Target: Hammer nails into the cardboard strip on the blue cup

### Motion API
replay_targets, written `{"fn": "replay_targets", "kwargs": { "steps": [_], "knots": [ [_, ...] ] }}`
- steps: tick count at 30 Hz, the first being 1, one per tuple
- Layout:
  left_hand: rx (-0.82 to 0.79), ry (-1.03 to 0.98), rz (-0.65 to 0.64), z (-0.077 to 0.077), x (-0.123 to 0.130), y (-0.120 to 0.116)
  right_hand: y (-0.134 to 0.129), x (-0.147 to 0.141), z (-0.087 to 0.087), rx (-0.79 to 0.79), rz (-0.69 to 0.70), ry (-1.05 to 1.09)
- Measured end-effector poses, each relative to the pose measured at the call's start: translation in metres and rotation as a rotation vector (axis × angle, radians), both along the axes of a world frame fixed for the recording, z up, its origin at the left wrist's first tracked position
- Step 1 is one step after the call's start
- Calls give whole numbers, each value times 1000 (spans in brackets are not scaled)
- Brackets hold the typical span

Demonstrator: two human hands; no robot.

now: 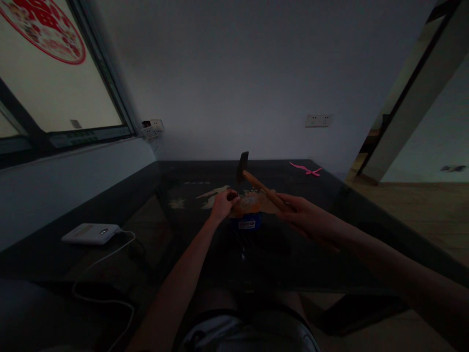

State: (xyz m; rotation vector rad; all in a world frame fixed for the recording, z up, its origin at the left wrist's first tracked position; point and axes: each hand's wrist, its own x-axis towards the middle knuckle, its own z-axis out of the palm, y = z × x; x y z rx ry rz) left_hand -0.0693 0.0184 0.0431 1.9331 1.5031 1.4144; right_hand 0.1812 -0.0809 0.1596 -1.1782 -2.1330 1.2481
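Observation:
My right hand [298, 213] is wrapped round the wooden handle of a hammer [262, 187]. The hammer's dark head is raised in the air to the left of that hand, above the table. My left hand [222, 204] has its fingers curled together at the left side of an orange-brown piece [250, 203]; whatever they pinch is too dark and small to name. Just in front of this piece sits a blue object [247, 223] with a white label, partly covered by it. Thin, faint lines show on the dark surface nearer me, too dim to identify.
The dark glossy table [176, 176] stands against a wall. On its left lies a white power bank [91, 233] with a white cable [100, 264] trailing off the front edge. A pink ribbon-like item [307, 169] lies at the back right. Wall sockets [318, 121] are behind.

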Motion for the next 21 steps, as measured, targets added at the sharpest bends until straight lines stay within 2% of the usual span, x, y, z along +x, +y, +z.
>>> {"fn": "replay_targets", "kwargs": {
  "steps": [6,12,15,18,21],
  "knots": [
    [-14,91,49,1,-2,-1,5,0,-16,68,36,-24],
    [-11,13,-14,-4,-3,4,1,3,-6,23,14,-19],
    [-4,46,5,-4,-4,4,3,2,-12,54,13,-20],
    [-4,119,37,-2,-5,2,5,2,-17,-8,25,-53],
    [3,85,18,-3,-5,2,2,4,-12,-15,17,-44]
  ]
}}
